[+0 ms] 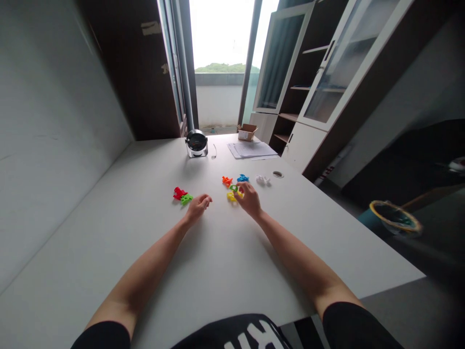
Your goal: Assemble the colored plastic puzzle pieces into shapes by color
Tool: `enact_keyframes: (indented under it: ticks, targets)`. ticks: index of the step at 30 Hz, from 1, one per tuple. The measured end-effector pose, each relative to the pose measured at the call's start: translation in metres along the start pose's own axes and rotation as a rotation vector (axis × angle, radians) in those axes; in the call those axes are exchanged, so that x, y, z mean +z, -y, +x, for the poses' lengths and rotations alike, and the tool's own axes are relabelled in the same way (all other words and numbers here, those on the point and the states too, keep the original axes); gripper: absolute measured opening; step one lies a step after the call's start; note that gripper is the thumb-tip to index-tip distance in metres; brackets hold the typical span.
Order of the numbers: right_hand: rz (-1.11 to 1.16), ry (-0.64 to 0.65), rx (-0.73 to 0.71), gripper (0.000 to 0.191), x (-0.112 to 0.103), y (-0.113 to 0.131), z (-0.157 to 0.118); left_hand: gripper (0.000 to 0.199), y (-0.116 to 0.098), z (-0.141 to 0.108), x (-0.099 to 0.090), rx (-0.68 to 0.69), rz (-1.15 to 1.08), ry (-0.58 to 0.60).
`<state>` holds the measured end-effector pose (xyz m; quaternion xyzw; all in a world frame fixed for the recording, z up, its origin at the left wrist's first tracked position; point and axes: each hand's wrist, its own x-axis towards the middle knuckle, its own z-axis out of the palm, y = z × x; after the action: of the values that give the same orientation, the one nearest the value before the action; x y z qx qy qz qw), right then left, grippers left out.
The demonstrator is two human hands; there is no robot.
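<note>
Small coloured plastic pieces lie in groups on the white table. My right hand (248, 198) grips a green piece (233, 188) between thumb and fingers, just above the yellow pieces (231, 197). Behind it lie orange pieces (227, 181) and blue pieces (242, 178), with white pieces (263, 180) to the right. My left hand (199, 205) rests by the table with its fingers curled; whether anything is in them is hidden. Left of that hand, a red group (179, 193) touches a green group (186, 198).
A round black device on a stand (196, 143) is at the back of the table (145, 194). Papers (252, 150), an open cardboard box (247, 132) and a cable hole (278, 174) are at the back right. A bin (395, 218) stands right of the table.
</note>
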<state>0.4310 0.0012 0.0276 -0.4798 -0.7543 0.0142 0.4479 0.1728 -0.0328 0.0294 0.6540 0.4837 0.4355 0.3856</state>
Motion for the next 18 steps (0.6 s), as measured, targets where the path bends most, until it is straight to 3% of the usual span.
enact_keyframes:
  ticks: [2, 5, 11, 14, 18]
  targets:
    - [-0.094, -0.046, 0.164, 0.021, -0.008, -0.029, 0.004, 0.026, 0.001, 0.003, -0.01, 0.022, 0.134, -0.179]
    - [-0.231, 0.018, 0.345, 0.021, -0.013, -0.063, 0.004, 0.025, 0.005, 0.008, -0.034, 0.026, 0.306, -0.357]
    - [-0.39, 0.167, 0.428, 0.023, -0.001, -0.081, -0.003, 0.019, 0.041, 0.022, -0.093, -0.052, 0.566, -0.653]
    - [-0.395, 0.168, 0.447, 0.025, 0.003, -0.081, -0.004, 0.036, 0.066, 0.026, -0.115, -0.159, 0.629, -0.628]
    - [-0.375, 0.138, 0.455, 0.029, 0.004, -0.082, -0.005, 0.051, 0.085, 0.028, -0.122, -0.16, 0.691, -0.482]
